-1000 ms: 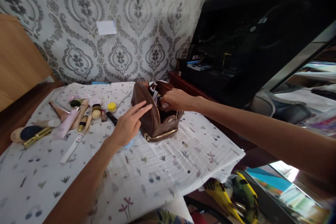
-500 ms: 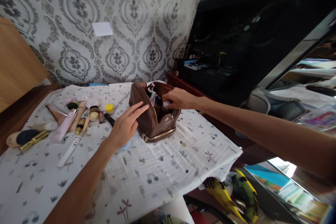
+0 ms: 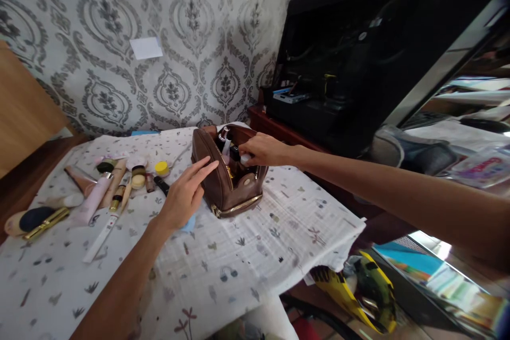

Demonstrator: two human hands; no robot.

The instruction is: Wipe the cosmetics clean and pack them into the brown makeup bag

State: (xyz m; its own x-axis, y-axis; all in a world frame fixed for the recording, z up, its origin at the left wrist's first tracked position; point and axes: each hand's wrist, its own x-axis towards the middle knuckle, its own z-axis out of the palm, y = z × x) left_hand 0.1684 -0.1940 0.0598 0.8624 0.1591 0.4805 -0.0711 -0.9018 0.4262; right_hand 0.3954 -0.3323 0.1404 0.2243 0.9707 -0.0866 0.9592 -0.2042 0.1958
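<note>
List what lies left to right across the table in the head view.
Gold tube → pink tube → yellow-lidded jar → left hand → brown pouch → right hand, pinching a white cap in the pouch.

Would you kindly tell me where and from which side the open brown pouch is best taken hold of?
Probably low on its long side walls, gripped from either side. The brown pouch stands upright and unzipped, bottles poke from its mouth, and the right hand holds a small white item there, blocking the top.
</note>
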